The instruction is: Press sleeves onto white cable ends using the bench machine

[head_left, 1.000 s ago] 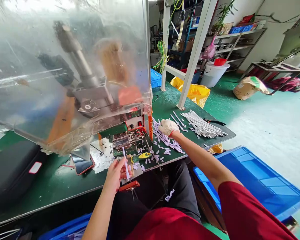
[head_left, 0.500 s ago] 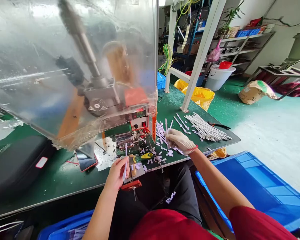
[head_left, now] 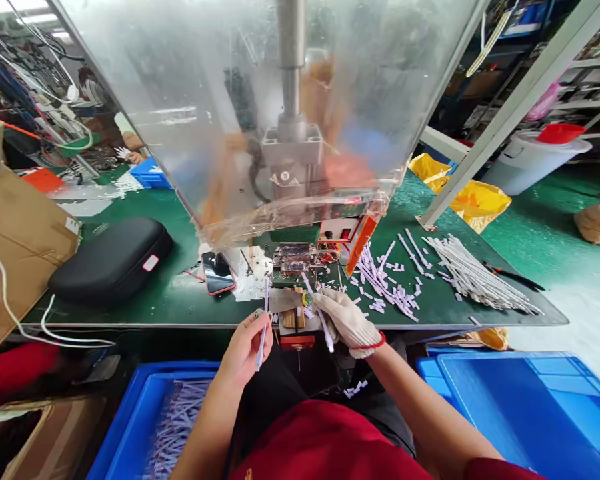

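Observation:
My left hand, bare, is closed on a thin pale lilac strip that stands upright between its fingers. My right hand, in a white knitted glove with a red cuff edge, pinches another pale strip, slanted with its upper end near the small metal fixture of the press. Behind both hands the fixture sits under a cloudy plastic guard. A yellow-and-green handled tool lies just left of the glove, partly hidden. Lilac strips and short cut pieces lie scattered right of the fixture.
A bundle of white strips and dark-handled pliers lie at the right. Left are a phone and a black case. Blue bins stand below: one with strips, another at right. A slanted white post rises behind.
The view has swung left. My gloved right hand has moved from the scattered strips toward the fixture and my left hand, bringing a strip. My left hand still holds its strip.

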`<state>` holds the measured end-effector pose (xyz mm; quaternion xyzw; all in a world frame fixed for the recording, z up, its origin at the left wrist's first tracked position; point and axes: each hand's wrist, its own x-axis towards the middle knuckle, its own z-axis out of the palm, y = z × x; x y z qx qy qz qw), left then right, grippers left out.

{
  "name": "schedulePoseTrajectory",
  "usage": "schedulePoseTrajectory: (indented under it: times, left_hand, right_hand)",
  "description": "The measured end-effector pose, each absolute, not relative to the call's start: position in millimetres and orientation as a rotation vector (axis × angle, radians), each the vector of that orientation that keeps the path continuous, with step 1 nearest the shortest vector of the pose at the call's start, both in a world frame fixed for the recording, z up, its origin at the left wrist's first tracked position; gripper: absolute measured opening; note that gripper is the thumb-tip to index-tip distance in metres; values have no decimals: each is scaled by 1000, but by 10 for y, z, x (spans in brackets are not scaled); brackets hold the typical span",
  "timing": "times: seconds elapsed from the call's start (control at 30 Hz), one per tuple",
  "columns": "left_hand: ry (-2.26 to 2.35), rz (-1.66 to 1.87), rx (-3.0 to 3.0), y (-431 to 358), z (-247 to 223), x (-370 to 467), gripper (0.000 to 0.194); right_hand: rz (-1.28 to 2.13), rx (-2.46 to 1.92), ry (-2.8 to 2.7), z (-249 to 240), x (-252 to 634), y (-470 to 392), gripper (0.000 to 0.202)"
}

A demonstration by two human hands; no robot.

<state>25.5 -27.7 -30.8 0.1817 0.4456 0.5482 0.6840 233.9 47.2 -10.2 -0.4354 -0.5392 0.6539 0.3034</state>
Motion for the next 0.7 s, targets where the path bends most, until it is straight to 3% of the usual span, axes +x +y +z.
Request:
schedulePoseTrajectory:
  times: [0.7]
  left_hand:
    - [1142, 1190, 457, -366, -443, 180, 36]
  right_hand:
    - [1837, -1202, -1162, -375, 1834, 753, 33]
